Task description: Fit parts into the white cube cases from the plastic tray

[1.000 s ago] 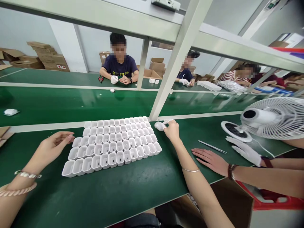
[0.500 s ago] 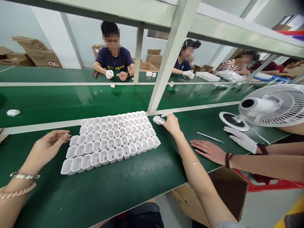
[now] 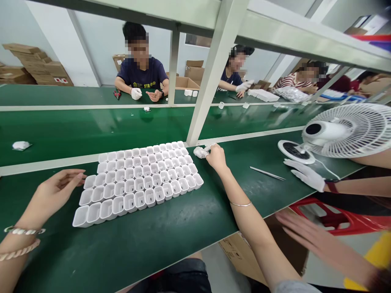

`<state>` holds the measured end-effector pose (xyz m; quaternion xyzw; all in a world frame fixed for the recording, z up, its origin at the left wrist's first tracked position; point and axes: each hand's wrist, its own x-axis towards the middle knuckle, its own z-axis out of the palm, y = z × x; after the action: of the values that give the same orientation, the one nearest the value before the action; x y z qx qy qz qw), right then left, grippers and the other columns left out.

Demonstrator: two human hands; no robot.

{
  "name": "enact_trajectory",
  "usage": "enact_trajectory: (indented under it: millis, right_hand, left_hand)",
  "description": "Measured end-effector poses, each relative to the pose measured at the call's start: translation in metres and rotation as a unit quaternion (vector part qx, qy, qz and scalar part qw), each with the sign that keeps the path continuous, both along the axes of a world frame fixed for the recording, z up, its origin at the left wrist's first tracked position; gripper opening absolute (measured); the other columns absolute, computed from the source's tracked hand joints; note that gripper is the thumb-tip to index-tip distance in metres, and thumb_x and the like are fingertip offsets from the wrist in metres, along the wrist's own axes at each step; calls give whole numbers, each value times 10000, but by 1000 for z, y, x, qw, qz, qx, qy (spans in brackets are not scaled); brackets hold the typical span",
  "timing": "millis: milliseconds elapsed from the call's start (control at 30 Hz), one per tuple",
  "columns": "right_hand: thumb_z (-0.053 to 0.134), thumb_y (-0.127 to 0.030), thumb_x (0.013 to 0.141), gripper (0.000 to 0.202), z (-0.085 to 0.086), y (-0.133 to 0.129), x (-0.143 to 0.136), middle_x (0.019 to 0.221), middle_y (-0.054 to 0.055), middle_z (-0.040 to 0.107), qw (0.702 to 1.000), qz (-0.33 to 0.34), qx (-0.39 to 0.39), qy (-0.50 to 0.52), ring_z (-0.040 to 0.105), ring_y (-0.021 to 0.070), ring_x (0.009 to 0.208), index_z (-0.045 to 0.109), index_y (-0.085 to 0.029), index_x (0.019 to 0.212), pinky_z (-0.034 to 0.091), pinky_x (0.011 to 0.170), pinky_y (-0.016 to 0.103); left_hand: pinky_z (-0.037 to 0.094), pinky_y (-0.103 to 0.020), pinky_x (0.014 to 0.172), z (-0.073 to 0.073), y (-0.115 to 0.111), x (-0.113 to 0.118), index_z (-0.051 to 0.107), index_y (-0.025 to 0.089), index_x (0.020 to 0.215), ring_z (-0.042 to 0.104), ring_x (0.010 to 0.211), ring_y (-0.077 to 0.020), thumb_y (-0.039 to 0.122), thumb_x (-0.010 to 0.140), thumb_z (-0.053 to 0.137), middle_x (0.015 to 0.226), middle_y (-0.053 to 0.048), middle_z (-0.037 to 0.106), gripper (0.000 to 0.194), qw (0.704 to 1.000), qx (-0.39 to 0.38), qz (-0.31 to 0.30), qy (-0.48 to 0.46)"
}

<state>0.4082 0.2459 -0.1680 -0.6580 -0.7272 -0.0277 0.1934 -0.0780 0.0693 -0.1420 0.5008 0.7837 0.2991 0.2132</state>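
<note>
Small white open-topped plastic cups (image 3: 139,177) stand in several close rows on the green table; some show a small dark mark or slot inside. My left hand (image 3: 58,189) is beside the left end of the rows, fingers loosely stretched and holding nothing, with the fingertips close to the cups. Past the right end of the rows, my right hand (image 3: 216,157) has its fingers closed on a crumpled white bundle (image 3: 200,152) by the foot of the metal post. The bundle looks soft, but its kind is not clear. My fingertips are partly hidden.
Metal tweezers (image 3: 267,173) lie to the right, with a white fan (image 3: 320,132) behind them. A co-worker's gloved hand (image 3: 308,175) rests at the table edge; their bare hand (image 3: 305,232) is blurred below it. A metal post (image 3: 207,77) rises ahead. Other people sit across the belt.
The neighbouring co-worker's bare hand has left the tabletop and dropped below its edge. My view has shifted slightly; both my hands keep nearly the same places.
</note>
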Motion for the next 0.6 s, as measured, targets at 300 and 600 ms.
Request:
enact_trajectory:
  millis: [300,600]
  right_hand:
    - [619,-82,802,185,3,-1,3,1090,150,684,1000,3,19,12,637,289,1070,727,-137,942,458,964,396]
    - [611,-139,824,187,-9,3,-6,1049,129,703,996,0,29,85,663,270,1004,728,-145,970,484,930,379]
  left_hand:
    - [531,-457,1028,-4,2,-4,618,230,1171,707,1024,-268,638,771,528,1128,-69,721,578,1000,10,-13,3]
    - [512,-476,1052,1,0,-1,610,214,1163,707,1031,-282,608,783,526,1124,-88,721,554,1000,11,-8,-6]
